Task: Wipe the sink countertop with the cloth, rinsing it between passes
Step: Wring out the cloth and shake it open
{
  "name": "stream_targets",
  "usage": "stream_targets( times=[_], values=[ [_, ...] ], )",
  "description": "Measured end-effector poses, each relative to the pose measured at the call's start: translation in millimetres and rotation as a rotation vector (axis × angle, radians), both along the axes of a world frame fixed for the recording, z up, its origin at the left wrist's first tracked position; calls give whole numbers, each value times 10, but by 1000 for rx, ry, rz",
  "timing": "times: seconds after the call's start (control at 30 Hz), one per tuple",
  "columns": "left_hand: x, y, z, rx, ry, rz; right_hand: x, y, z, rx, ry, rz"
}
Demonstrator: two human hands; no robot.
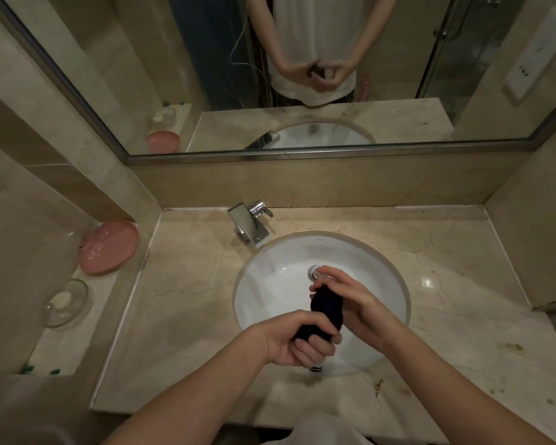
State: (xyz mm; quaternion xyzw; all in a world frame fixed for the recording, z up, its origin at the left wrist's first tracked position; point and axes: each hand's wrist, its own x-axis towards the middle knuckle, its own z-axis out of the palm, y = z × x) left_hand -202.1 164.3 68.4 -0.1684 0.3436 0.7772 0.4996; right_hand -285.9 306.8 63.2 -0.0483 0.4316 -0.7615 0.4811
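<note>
1. The dark cloth [326,311] is rolled into a tight bundle and held over the white sink basin [270,284], between both hands, above the near half of the bowl.
2. The left hand [297,340] grips the near end of the cloth, fingers curled round it from below and the thumb across the top.
3. The right hand [350,298] grips the far end, fingers wrapped over it; its fingertips reach just beside the chrome drain plug [315,272].
4. The bare middle of the cloth shows between the two hands, which sit close together, almost touching.
5. The marble countertop [190,300] surrounds the basin; brownish stains mark its near right part.
6. A square chrome faucet [250,226] stands at the back left rim of the basin, well apart from the hands. Whether water runs from it, I cannot tell.
7. On the lower ledge to the left lie a pink dish [109,245] and, nearer, a clear glass soap dish [65,302] with a pale soap bar in it.
8. The mirror [302,75] behind the counter reflects the person's torso and both hands clasped on the cloth.
</note>
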Motion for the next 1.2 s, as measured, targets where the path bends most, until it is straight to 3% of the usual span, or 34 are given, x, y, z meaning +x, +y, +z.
stream_targets(
  times=[0.1, 0.23, 0.37, 0.57, 0.93, 1.2],
  values=[
    [-11, 191, 58, 313, 116, -40, -9, -46, 91, -244, -117, 45],
    [7, 331, -47, 361, 125, 70, -31, -114, 88, -205, -405, -38],
    [47, 438, -167, -159, -36, 174, 8, -43, -65, 277, -295, -113],
    [-36, 601, -318, -806, 43, 2, 52, -115, -428, 588, -139, -165],
    [-181, 803, -574, -1256, 154, 2, -134, -281, -736, 887, 7, -190],
    [-185, 720, -674, -1569, 401, -119, -151, -431, -798, 1024, 263, -182]
  ],
)
